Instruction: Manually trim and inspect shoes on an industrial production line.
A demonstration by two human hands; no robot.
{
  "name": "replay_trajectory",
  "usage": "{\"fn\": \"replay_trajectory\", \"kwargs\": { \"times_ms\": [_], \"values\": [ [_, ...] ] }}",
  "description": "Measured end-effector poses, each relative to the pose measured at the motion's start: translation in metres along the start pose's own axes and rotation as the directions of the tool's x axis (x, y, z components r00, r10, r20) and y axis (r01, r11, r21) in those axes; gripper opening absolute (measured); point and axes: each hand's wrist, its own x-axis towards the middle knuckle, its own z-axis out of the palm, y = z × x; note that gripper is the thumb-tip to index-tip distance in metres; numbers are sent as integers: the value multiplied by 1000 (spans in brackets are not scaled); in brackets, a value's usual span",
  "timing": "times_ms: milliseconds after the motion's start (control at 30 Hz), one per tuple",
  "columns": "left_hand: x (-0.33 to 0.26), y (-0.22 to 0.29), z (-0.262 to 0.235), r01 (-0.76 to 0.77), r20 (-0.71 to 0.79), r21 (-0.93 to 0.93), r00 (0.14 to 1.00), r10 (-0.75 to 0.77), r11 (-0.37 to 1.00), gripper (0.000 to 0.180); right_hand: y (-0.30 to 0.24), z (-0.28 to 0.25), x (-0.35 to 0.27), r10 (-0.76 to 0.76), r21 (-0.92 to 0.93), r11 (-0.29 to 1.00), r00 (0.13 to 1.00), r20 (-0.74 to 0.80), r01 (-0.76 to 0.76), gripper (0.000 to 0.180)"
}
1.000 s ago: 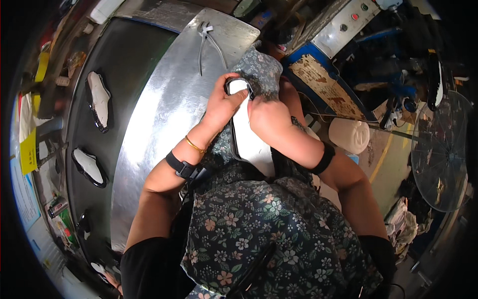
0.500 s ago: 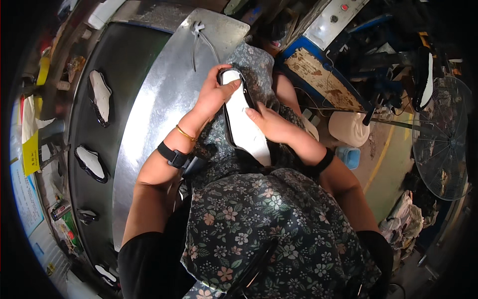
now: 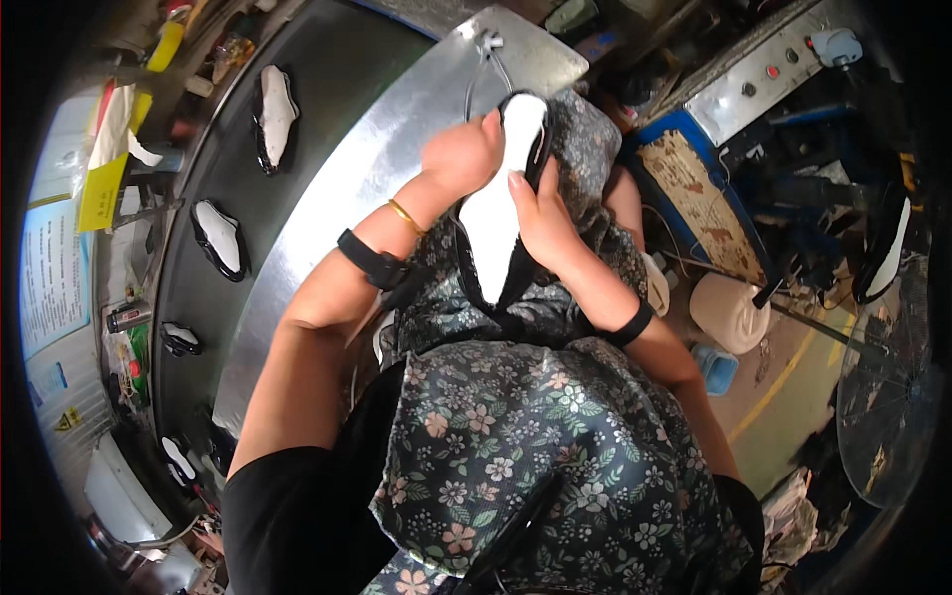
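A black shoe upper (image 3: 536,169) with a white insole board (image 3: 496,223) facing up is held over my lap, its pointed end towards me. My left hand (image 3: 464,157) is closed at its far left edge, with the thumb along the rim. My right hand (image 3: 543,220) grips the right side, thumb on the white board and the other fingers partly hidden around the edge. Just beyond, metal pliers (image 3: 491,42) lie on the shiny metal tabletop (image 3: 327,213), their handles partly covered by my left hand and the shoe.
Left of the tabletop, a dark belt (image 3: 327,69) carries several similar shoes, including a black-and-white one (image 3: 220,238). A blue machine (image 3: 694,198) with a control panel stands to the right, near a cream jug (image 3: 729,309), a blue tub (image 3: 714,367) and a fan (image 3: 892,416).
My view has turned, shifting the belt and machine. The shoe has swung so that its near end points more to the left. My left thumb has moved from the white board to the rim.
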Motion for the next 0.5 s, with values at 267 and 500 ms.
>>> {"fn": "replay_trajectory", "kwargs": {
  "times_ms": [267,500],
  "values": [
    [-92,-1,-2,-93,-44,-139,995,88,986,42,-9,-2,-18,32,235,971,999,29,-38,65],
    [-61,-36,70,-76,-321,-769,904,-281,635,42,19,1,6,-220,-18,976,973,-66,219,74]
  ]
}}
